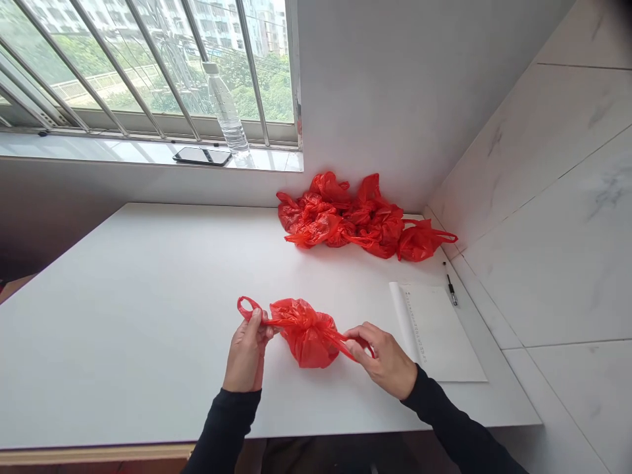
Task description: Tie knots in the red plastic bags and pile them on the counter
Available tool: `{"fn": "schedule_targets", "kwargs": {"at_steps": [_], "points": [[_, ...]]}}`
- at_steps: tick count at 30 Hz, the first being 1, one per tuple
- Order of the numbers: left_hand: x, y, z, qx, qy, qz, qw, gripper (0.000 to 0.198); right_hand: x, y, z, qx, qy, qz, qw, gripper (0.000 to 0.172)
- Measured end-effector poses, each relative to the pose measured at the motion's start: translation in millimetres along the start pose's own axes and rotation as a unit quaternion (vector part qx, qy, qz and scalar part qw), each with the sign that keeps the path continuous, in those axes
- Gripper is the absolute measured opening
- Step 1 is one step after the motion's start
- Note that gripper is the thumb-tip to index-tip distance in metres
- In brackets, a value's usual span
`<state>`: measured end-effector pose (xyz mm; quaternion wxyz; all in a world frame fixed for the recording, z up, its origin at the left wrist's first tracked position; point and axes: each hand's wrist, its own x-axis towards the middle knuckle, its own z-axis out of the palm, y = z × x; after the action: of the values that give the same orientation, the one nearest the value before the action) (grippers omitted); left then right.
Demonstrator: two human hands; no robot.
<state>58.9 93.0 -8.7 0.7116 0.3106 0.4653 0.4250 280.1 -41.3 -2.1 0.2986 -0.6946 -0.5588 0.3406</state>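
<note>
Gripping a red bag [312, 349] by its handles [279, 322] with left hand [248, 342] at nine o'clock and right hand [381, 355] at three, apparently to hold the knot [309, 322] taut.

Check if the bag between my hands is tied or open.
Tied: the red bag shows a knot at its gathered top.

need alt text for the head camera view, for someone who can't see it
A left hand and a right hand hold a knotted red plastic bag from opposite sides on a white table. Behind it lies a pile of red bags; to the right are a notepad and pen. A bottle and phone sit on the windowsill.
</note>
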Motion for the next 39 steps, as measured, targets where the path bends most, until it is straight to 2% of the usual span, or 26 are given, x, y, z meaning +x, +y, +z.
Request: {"fn": "schedule_targets", "kwargs": {"at_steps": [1,3,4,5,6,8,9,10,12,13,14,15,17,18,19,21,23,25,26,30,33,37,39], "points": [[-4.9,1.1,6.5,0.012,-0.013,0.007,1.0,0.03,4.0,-2.5,1.3,-0.008,0.012,-0.019,1.0,0.035],[-14.9,5.0,21.5,0.044,-0.039,0.021,0.998,0.032,16.1,-8.9,7.8,-0.023,0.035,-0.057,0.997,0.07],[-19.3,7.3,28.2,0.065,-0.056,0.031,0.996,0.034,23.5,-11.8,12.8,-0.031,0.039,-0.07,0.996,0.083],[-23.0,9.6,33.3,0.085,-0.073,0.042,0.993,0.034,31.0,-13.8,18.4,-0.037,0.037,-0.078,0.996,0.083],[-25.6,11.5,36.4,0.099,-0.087,0.052,0.99,0.033,38.2,-14.7,24.1,-0.04,0.033,-0.081,0.995,0.072],[-27.7,13.1,35.5,0.098,-0.089,0.066,0.989,0.027,49.3,-13.5,33.3,-0.036,0.028,-0.07,0.997,0.038],[-27.5,12.3,31.8,0.079,-0.059,0.069,0.993,0.023,52.7,-11.9,36.1,-0.024,0.029,-0.06,0.997,0.026],[-26.7,10.3,26.9,0.049,-0.002,0.063,0.997,0.021,54.5,-10.4,37.3,-0.004,0.032,-0.05,0.998,0.02],[-25.2,3.0,16.6,-0.015,0.139,0.015,0.99,0.021,54.5,-9.1,35.7,0.061,0.036,-0.033,0.997,0.015],[-25.1,-1.9,13.0,-0.039,0.186,-0.025,0.981,0.021,53.3,-9.9,33.3,0.103,0.03,-0.03,0.994,0.014],[-25.7,-7.3,11.2,-0.053,0.191,-0.072,0.977,0.021,51.8,-11.7,30.4,0.145,0.018,-0.031,0.989,0.015],[-27.0,-12.7,11.3,-0.059,0.153,-0.12,0.979,0.021,50.0,-14.3,27.2,0.183,0.001,-0.035,0.982,0.017],[-30.9,-22.4,16.1,-0.063,0.008,-0.176,0.982,0.026,46.3,-20.2,20.7,0.24,-0.033,-0.05,0.969,0.022],[-33.0,-26.1,19.7,-0.064,-0.049,-0.182,0.98,0.029,44.5,-22.4,17.7,0.255,-0.05,-0.058,0.964,0.025],[-34.9,-28.9,23.2,-0.064,-0.08,-0.172,0.98,0.031,42.8,-23.4,14.8,0.265,-0.066,-0.061,0.96,0.029],[-37.3,-31.6,28.0,-0.06,-0.075,-0.135,0.986,0.032,40.0,-21.2,9.7,0.288,-0.1,-0.038,0.952,0.041],[-38.2,-31.8,29.2,-0.05,-0.059,-0.117,0.99,0.036,38.5,-14.7,5.9,0.328,-0.119,0.029,0.937,0.057],[-38.9,-31.3,28.5,-0.027,-0.069,-0.118,0.99,0.04,38.6,-8.3,4.3,0.358,-0.108,0.086,0.924,0.07],[-39.4,-31.5,27.9,-0.011,-0.079,-0.122,0.989,0.041,39.2,-6.3,4.6,0.36,-0.099,0.09,0.923,0.071],[-41.8,-35.3,27.2,0.042,-0.112,-0.13,0.984,0.041,42.6,-6.5,11.9,0.351,-0.12,0.025,0.928,0.05],[-44.1,-36.0,26.7,0.047,-0.114,-0.133,0.983,0.039,45.2,-5.8,19.3,0.378,-0.116,0.026,0.918,0.04],[-48.4,-29.8,24.7,-0.005,-0.139,-0.157,0.978,0.033,48.0,-1.3,23.2,0.427,-0.056,0.056,0.901,0.042],[-49.7,-28.3,23.4,-0.033,-0.162,-0.174,0.971,0.032,47.7,-2.4,21.8,0.45,-0.054,0.068,0.889,0.045]]}}
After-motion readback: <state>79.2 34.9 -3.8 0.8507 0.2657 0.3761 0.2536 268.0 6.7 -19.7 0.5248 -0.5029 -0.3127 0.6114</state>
